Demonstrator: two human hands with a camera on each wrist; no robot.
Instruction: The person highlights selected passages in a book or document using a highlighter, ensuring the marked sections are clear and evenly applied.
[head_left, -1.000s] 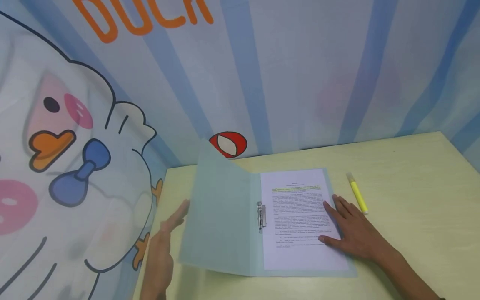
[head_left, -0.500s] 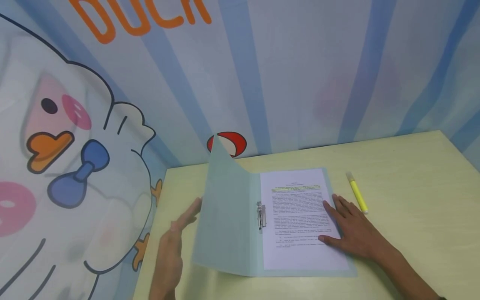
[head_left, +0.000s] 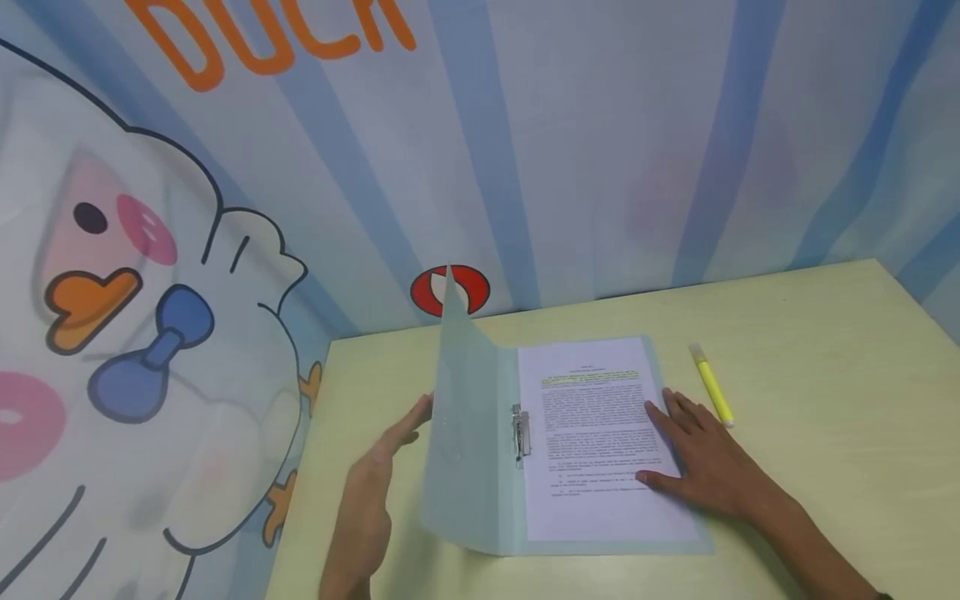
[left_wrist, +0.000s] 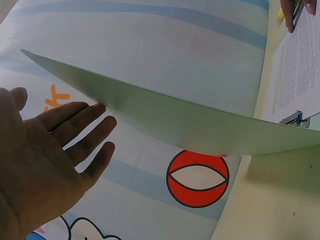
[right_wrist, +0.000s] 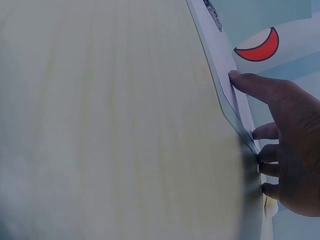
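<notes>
A light blue-green folder (head_left: 465,467) lies spread on the table, its left cover raised steeply. Printed paper sheets (head_left: 592,433), with a yellow highlighted passage near the top, lie on its right side beside a metal clip (head_left: 521,433) at the spine. Behind the raised cover is my left hand (head_left: 367,508), fingers extended; in the left wrist view the fingertips (left_wrist: 102,107) touch the cover's outer face. My right hand (head_left: 712,467) rests spread on the right edge of the papers and folder, thumb on the page.
A yellow highlighter (head_left: 712,387) with a grey cap lies on the table (head_left: 825,400), right of the folder. Behind and to the left hangs a printed cloth backdrop (head_left: 600,167) with a cartoon duck; the table's back edge meets it.
My left hand has moved right, and the folder's left cover has swung up from a low slant to nearly upright. The right hand has stayed in place on the papers.
</notes>
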